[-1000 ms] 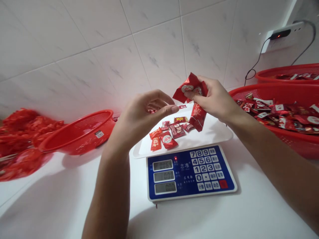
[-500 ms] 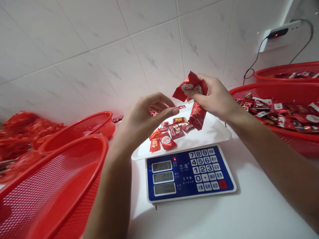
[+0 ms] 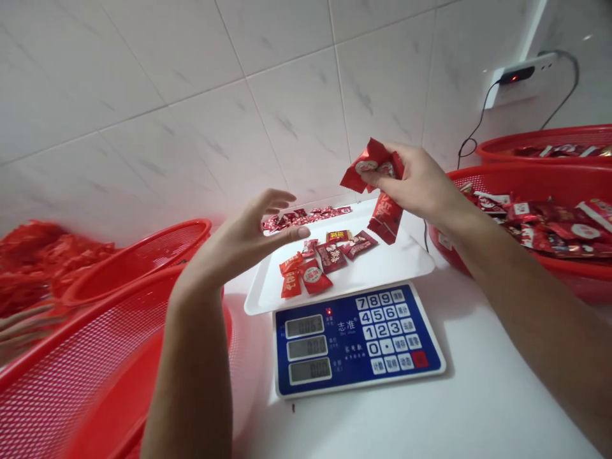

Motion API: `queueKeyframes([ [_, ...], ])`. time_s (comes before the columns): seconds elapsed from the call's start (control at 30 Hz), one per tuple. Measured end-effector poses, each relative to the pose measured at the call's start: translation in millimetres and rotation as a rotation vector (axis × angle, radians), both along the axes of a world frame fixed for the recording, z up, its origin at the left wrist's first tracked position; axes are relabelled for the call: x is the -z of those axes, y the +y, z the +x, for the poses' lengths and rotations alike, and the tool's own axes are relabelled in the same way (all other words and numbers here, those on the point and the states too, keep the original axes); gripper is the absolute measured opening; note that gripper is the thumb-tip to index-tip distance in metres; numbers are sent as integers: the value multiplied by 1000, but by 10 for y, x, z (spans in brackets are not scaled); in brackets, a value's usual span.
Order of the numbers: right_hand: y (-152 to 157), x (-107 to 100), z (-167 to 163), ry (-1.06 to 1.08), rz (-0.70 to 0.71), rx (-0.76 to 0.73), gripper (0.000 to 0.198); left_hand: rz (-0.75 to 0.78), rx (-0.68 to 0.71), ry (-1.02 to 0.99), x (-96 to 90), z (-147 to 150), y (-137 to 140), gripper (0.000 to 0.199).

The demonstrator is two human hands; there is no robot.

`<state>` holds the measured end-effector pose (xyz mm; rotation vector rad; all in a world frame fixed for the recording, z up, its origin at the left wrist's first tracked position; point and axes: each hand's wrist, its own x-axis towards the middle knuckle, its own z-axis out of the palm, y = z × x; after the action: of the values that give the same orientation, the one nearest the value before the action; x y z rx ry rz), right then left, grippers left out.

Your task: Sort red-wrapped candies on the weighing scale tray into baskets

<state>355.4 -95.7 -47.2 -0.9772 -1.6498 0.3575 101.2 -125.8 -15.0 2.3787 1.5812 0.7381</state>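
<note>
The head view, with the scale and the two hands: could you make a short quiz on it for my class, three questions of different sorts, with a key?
1. Multiple choice: which hand holds the red packets? A) left only B) right only C) both
2. Fill the gap: small wrapped pieces lie on the ____ tray of the scale. (colour)
3. True or false: in the picture, the keypad is left of the displays.

Key:
1. B: only the right hand holds them.
2. White.
3. False: the keypad is right of the displays.
</note>
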Motion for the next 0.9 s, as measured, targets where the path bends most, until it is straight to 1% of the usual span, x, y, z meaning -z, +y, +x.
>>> queueKeyframes([
  [0.07,-43,-69,101,-59,-12,69,15,-96,26,89,79,-42,49,78],
  [0.13,-123,-152,233,-136,-42,142,16,-191,78,144,216,-30,77,89],
  [0.2,-224,-237,399,-246,-96,282,22,-256,83,193,386,17,82,105],
  [0.27,-313,-304,589,-360,-183,476,27,-303,24,244,545,80,72,119],
  [0.33,-356,-337,778,-449,-334,621,28,-328,-35,280,657,153,70,123],
  [0.37,-356,-338,862,-491,-433,646,28,-331,-44,284,692,194,78,123],
  [0.4,-341,-329,936,-535,-539,642,25,-325,-39,282,715,239,94,122],
  [0.47,-284,-290,1041,-619,-732,573,16,-285,6,266,733,343,147,121],
  [0.5,-251,-265,1071,-649,-787,520,13,-264,35,256,735,400,182,120],
  [0.53,-219,-241,1087,-668,-808,477,12,-251,68,252,736,458,219,118],
  [0.6,-177,-204,1082,-690,-789,422,14,-223,151,259,744,571,288,109],
  [0.67,-170,-193,1043,-706,-743,415,13,-171,238,265,764,666,339,92],
  [0.73,-193,-207,991,-704,-702,431,14,-96,300,244,798,731,365,69],
  [0.8,-224,-233,947,-688,-649,444,16,-40,308,210,836,766,370,52],
  [0.9,-253,-263,914,-668,-588,442,19,14,277,165,880,779,362,38],
])
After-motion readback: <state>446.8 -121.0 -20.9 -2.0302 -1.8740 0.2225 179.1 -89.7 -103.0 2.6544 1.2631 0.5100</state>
